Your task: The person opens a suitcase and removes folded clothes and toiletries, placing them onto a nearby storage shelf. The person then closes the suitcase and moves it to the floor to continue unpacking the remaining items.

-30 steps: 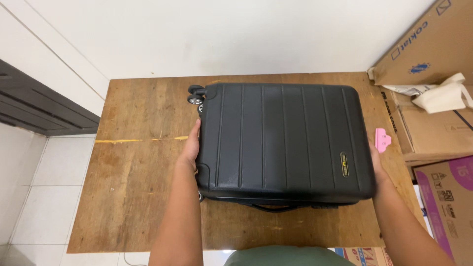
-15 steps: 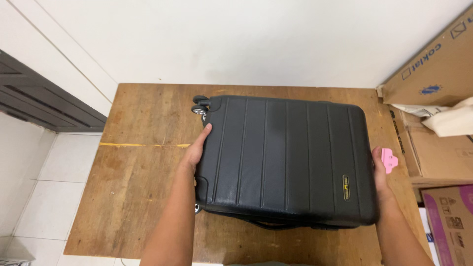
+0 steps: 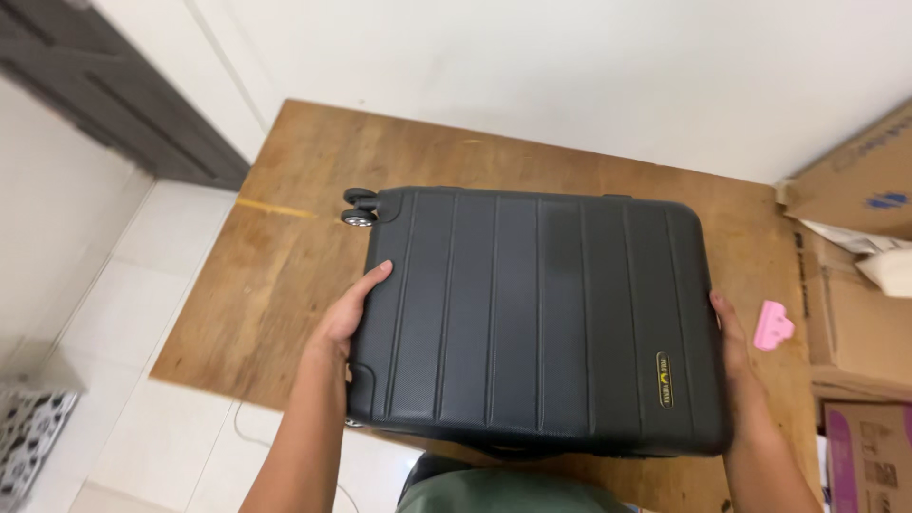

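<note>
Head view looks down on a black hard-shell suitcase (image 3: 537,318) lying flat, ribbed face up, on a wooden bench (image 3: 275,256). Its long axis runs from 9 o'clock to 3 o'clock across the frame, tilted a little so the 3 o'clock end sits lower. The wheels (image 3: 359,207) stick out at the 10 o'clock corner; a small yellow badge sits near the 4 o'clock corner.

Left hand (image 3: 350,318) is pressed flat against the 9 o'clock short end, fingers (image 3: 372,277) spread and lying up along the edge of the shell, thumb out of sight behind the side. Right hand (image 3: 733,350) meets the opposite short end at 3 o'clock, mostly hidden by the shell, so how far its fingers curl I cannot tell. Both hands clamp the case between them from the two ends; neither wraps a handle. Both lie about equally near, each touching its own end, with the case directly between them and reaching toward 12 o'clock from the person's body.

A pink clip (image 3: 771,325) lies on the bench just beyond the right hand at 3 o'clock, apart from the case. Cardboard boxes (image 3: 855,247) stand along the 3 o'clock edge.
</note>
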